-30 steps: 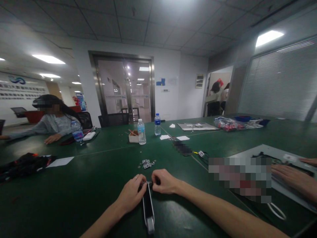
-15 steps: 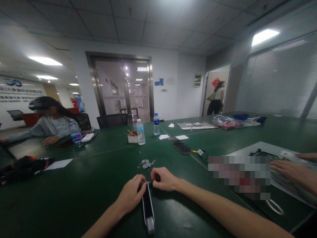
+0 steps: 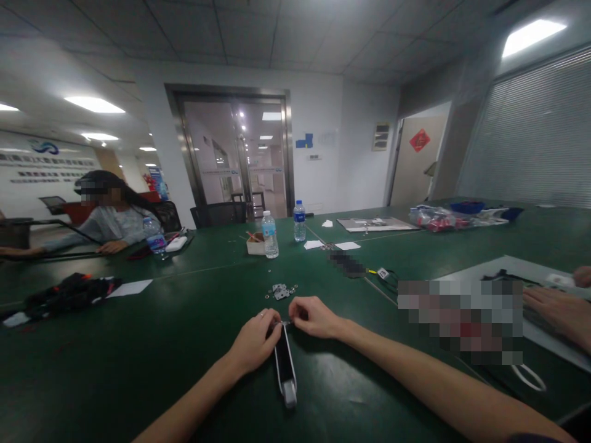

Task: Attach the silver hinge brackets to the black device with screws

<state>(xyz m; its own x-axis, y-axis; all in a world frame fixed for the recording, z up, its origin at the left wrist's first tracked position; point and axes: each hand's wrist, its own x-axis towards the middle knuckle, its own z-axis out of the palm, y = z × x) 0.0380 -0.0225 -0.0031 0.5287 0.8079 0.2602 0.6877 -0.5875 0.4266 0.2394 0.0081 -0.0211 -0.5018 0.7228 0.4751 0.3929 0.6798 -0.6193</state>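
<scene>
The bar point(image 3: 285, 363) is laid lengthwise on the table point(image 3: 194, 344), its far end held between thumb and fingers of the left hand point(image 3: 258, 335), seemingly for steadying. The right hand point(image 3: 316, 317) is curled narrow just beside that end; whether anything is pinched cannot be told. Small parts point(image 3: 280, 291) are scattered beyond, seemingly for easy reach. Farther back, the box point(image 3: 253, 247) is partly blocked by a white-capped bottle point(image 3: 270, 237).

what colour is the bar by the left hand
The bar: black middle, white edges; head view.

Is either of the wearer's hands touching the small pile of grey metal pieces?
No, the pile lies on the green table, beyond the left hand and right hand.
</scene>
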